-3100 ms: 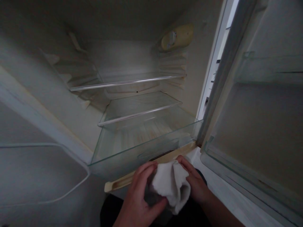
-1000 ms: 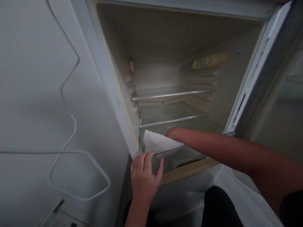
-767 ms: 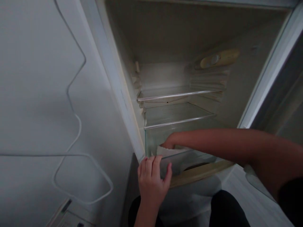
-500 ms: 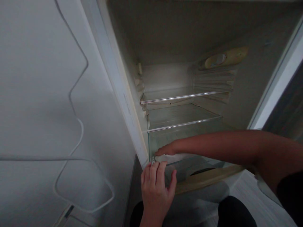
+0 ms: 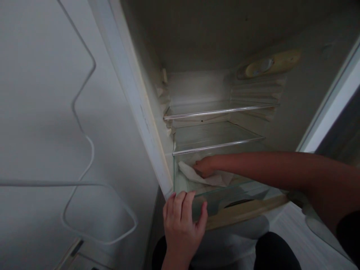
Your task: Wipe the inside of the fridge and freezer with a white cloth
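The white cloth [image 5: 206, 179] has shifted back inside the clear drawer [image 5: 219, 200], seemingly gripped by the right hand [image 5: 204, 167]; the left hand [image 5: 184, 217] clasps its rim; hands apart.

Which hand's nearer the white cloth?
Right. The right hand is on the white cloth, inside the clear drawer; the left hand is at the drawer's front edge, left and nearer the camera, off the cloth.
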The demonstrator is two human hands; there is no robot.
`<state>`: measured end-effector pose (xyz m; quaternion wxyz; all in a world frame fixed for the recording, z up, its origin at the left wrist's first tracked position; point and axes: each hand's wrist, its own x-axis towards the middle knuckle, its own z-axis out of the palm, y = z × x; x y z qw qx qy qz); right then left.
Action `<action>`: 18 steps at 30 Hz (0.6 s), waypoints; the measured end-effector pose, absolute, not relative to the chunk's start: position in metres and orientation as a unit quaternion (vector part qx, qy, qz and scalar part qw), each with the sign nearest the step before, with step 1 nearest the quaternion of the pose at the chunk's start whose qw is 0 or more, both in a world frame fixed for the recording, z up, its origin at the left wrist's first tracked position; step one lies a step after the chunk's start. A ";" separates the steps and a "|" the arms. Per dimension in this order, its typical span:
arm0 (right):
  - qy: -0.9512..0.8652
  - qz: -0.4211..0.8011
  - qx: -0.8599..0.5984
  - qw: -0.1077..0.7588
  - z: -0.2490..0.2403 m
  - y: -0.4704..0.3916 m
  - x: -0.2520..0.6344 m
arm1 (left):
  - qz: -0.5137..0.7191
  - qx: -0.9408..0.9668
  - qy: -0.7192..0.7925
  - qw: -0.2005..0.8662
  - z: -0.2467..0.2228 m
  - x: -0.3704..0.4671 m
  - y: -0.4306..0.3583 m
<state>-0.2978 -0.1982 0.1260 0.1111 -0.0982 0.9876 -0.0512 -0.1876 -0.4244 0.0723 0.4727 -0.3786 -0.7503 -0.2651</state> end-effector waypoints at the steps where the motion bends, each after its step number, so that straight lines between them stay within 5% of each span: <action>1: 0.983 -0.033 -0.120 0.136 0.122 -0.199 -0.297 | -0.264 -0.379 -0.749 0.475 0.072 -0.188 -0.424; 8: 0.960 -0.034 -0.175 0.218 0.098 -0.212 -0.317 | -0.266 -0.375 -0.750 0.475 0.073 -0.188 -0.424; 18: 0.975 -0.072 -0.133 0.165 0.084 -0.161 -0.341 | -0.250 -0.385 -0.749 0.478 0.074 -0.189 -0.426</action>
